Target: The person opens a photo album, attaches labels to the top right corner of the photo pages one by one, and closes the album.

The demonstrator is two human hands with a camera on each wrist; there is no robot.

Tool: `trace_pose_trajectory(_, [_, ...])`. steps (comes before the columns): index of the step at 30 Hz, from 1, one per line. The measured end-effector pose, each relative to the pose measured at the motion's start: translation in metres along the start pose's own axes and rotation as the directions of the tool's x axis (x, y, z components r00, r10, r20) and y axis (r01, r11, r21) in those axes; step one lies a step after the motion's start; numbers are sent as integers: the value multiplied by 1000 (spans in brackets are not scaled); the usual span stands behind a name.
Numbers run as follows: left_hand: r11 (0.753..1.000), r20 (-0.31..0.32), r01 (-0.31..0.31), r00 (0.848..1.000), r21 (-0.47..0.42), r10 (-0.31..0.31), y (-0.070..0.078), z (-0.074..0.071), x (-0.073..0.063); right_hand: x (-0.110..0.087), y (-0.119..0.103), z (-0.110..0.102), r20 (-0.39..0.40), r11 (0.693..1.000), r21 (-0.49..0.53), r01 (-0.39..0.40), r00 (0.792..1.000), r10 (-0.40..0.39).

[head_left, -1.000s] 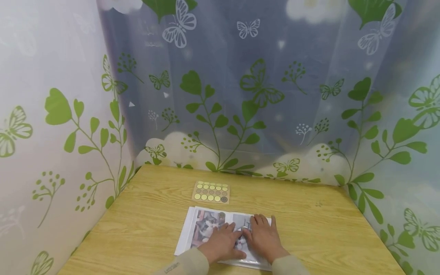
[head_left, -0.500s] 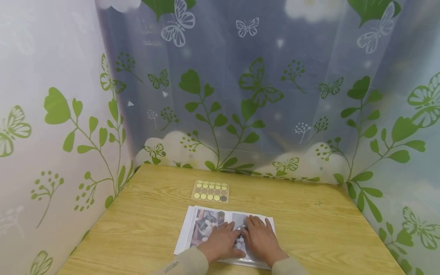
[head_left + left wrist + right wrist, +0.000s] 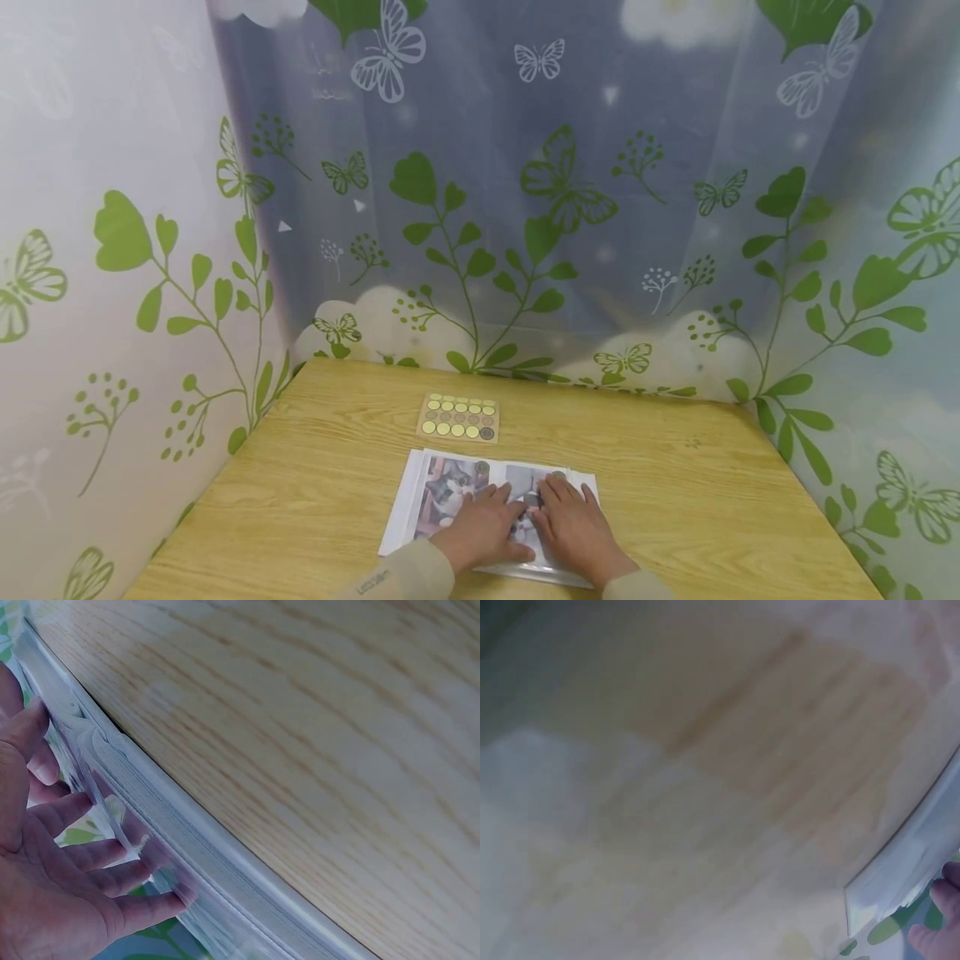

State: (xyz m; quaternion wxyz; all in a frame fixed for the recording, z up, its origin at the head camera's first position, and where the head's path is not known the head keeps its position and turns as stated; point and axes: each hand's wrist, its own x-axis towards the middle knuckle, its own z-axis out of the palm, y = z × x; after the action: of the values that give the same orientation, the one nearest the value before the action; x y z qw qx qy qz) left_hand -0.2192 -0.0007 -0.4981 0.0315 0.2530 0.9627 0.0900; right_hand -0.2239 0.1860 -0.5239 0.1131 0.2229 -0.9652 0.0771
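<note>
An open photo album (image 3: pixel 400 500) with clear sleeves lies on the wooden table. Its left page shows a cat photo (image 3: pixel 446 485) with a dark round sticker (image 3: pixel 482 468) in the upper corner. My left hand (image 3: pixel 482 527) rests across the middle, fingers spread and straight, partly covering both pages. On the right page, my right hand (image 3: pixel 579 529) lies with extended fingers over another photo (image 3: pixel 516 478), hiding much of it. The left wrist view shows the left fingers on a clear sleeve above the thick stack of pages (image 3: pixel 187 832). Only a few right fingertips (image 3: pixel 946 898) show in the right wrist view.
Beyond the album lies a brown sheet of round yellow stickers (image 3: pixel 459 418), with one dark sticker at its near right corner. Curtains (image 3: pixel 480 250) printed with leaves and butterflies enclose the table (image 3: pixel 712 500) at the back and sides.
My right hand has slid slightly left and toward me and its fingers have drawn together, uncovering the right photo's upper corner. The left hand has stayed in place.
</note>
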Motion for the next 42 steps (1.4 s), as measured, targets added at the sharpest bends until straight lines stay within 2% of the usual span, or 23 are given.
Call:
trace_pose_trajectory(9, [1000,11,14,1000,-26,-14,0,-1,-1,-6,8,-2,21,999,-20,-28,999,28])
trace_pose_trajectory(17, [1000,6,5,1000,-22,-5,-1,-1,-1,-3,18,0,-31,998,-44,-55,998,54])
trace_pose_trajectory(28, [1000,3,-4,1000,-14,4,-2,0,-2,5,19,5,-85,998,-15,-61,995,59])
trace_pose_trajectory(36, [1000,4,-2,1000,-8,2,-1,0,-1,12,14,4,-34,995,-12,-100,994,100])
trace_pose_trajectory(42, [1000,0,-6,1000,-19,6,-2,0,-1,17,9,6,-23,995,-14,-95,995,94])
